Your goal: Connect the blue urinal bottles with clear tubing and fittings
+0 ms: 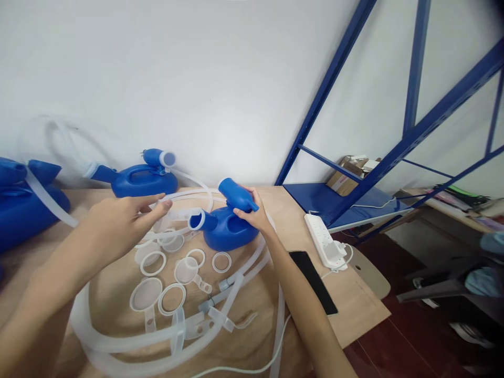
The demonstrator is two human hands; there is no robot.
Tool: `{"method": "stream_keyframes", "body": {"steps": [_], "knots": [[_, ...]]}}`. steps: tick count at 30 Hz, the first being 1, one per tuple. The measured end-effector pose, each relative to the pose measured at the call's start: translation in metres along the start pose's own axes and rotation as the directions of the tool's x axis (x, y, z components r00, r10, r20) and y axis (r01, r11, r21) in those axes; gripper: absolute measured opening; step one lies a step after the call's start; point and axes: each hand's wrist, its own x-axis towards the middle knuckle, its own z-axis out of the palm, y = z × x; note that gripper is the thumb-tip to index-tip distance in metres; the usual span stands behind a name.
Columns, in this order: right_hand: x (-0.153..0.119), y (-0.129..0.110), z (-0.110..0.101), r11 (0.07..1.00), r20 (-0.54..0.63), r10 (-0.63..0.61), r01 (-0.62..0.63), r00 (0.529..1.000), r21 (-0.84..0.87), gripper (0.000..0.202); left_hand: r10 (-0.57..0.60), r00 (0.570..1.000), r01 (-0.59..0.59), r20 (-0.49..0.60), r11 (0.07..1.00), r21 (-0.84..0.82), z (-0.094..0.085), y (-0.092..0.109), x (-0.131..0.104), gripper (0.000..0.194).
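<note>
My right hand (254, 210) is closed around a small blue funnel-shaped piece (236, 195), holding it over the top of a blue jug-like bottle (232, 231) with a handle hole. The bottle's open mouth, rimmed in white, points left. My left hand (129, 218) is in the air to the left, index finger and thumb stretched out and apart, with nothing seen in it. Below the hands lie translucent lids with straps (146, 294) and white rings (221, 262). A clear hose (129, 341) curls around them.
Another blue bottle (144, 181) stands by the wall, and more blue bottles (31, 210) are at the far left. On the right are a black phone (314, 281), a white power strip (321, 239) with cables, and a blue metal rack (315, 194) bearing a cardboard box (344, 178).
</note>
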Motion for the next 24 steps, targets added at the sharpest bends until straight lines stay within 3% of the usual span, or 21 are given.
{"method": "stream_keyframes", "body": {"steps": [3,6,11,13,15,18,21,24], "knots": [[-0.004,0.007,-0.001,0.991,-0.069,0.096,-0.089,0.993,0.100,0.080,-0.044,0.998,0.039,0.041,0.993,0.113,0.004,0.010,0.002,0.066],[-0.005,0.009,-0.005,0.986,-0.070,0.097,-0.086,0.993,0.145,0.072,-0.032,0.999,0.025,0.036,0.982,0.186,0.010,0.012,0.007,0.071],[-0.003,0.017,-0.011,0.982,-0.046,0.119,-0.110,0.992,0.151,0.059,-0.033,0.993,0.023,0.115,0.996,0.091,0.026,0.005,0.021,0.067],[-0.002,0.023,-0.012,0.982,-0.070,0.126,-0.114,0.990,0.148,0.058,0.038,0.995,-0.039,0.091,0.999,0.012,0.037,0.011,0.026,0.065],[-0.002,0.026,-0.012,0.984,-0.091,0.124,-0.111,0.988,0.138,0.059,0.162,0.985,-0.164,0.059,0.986,0.035,0.050,0.022,0.030,0.057],[-0.004,0.026,-0.013,0.987,-0.100,0.127,-0.116,0.987,0.112,0.058,0.302,0.950,-0.313,0.085,0.901,0.301,0.069,0.038,0.032,0.056],[-0.005,0.023,-0.014,0.991,-0.115,0.130,-0.124,0.985,0.059,0.058,0.322,0.941,-0.332,0.101,0.833,0.443,0.084,0.044,0.034,0.060],[-0.005,0.020,-0.016,0.993,-0.105,0.112,-0.107,0.988,0.052,0.060,0.298,0.955,-0.279,0.012,0.876,0.393,0.096,0.043,0.039,0.056]]}}
